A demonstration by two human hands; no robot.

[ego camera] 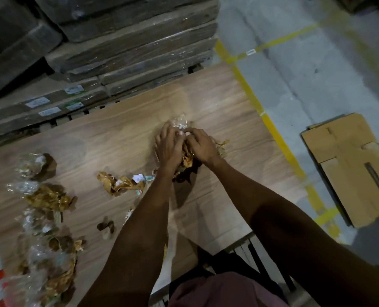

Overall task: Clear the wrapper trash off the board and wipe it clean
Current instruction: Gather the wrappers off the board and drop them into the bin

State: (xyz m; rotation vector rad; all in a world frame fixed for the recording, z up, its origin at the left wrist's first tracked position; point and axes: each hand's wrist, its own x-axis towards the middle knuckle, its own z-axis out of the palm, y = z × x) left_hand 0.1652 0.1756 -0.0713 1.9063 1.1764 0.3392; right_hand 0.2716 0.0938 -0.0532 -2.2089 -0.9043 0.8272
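Clear plastic and brown tape scrunched together: wrapper wad (185, 151) sits mid-board, both hands cupped over it. Left hand (168, 147) and right hand (200, 145) are curled shut around it, fingertips meeting on top; looks like they're compacting it into one lump for a single carry-off. Wood-grain board (117, 138) underneath. More scraps remain: tape tangle (121, 183) just left of the forearm, loose pile (46, 218) along the left edge. Flattened cardboard box (348, 167) on the floor, right. No wiping cloth visible.
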